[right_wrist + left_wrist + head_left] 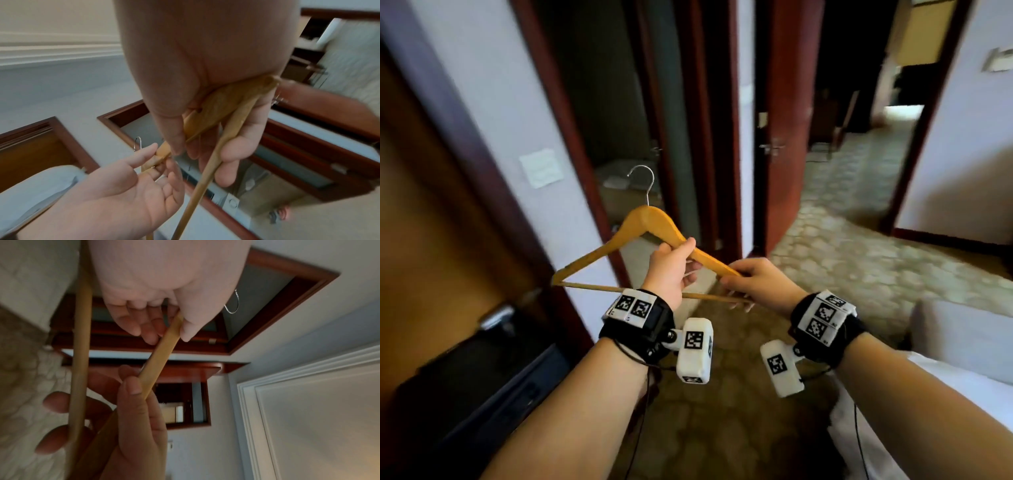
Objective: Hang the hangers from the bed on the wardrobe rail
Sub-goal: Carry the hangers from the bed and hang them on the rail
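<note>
A light wooden hanger with a metal hook hangs in mid-air in front of me, hook up. My left hand pinches its right sloping arm between thumb and fingers. My right hand grips the hanger's right end, where arm and bottom bar meet. The left wrist view shows the left hand on the arm, with the right hand further along. The right wrist view shows the right hand round the hanger's end. The wardrobe opening is ahead; its rail is out of view.
A white bed lies at the lower right. A red-brown door with a metal handle stands open ahead, with patterned carpet beyond. Dark wooden furniture fills the left. A light switch is on the wall.
</note>
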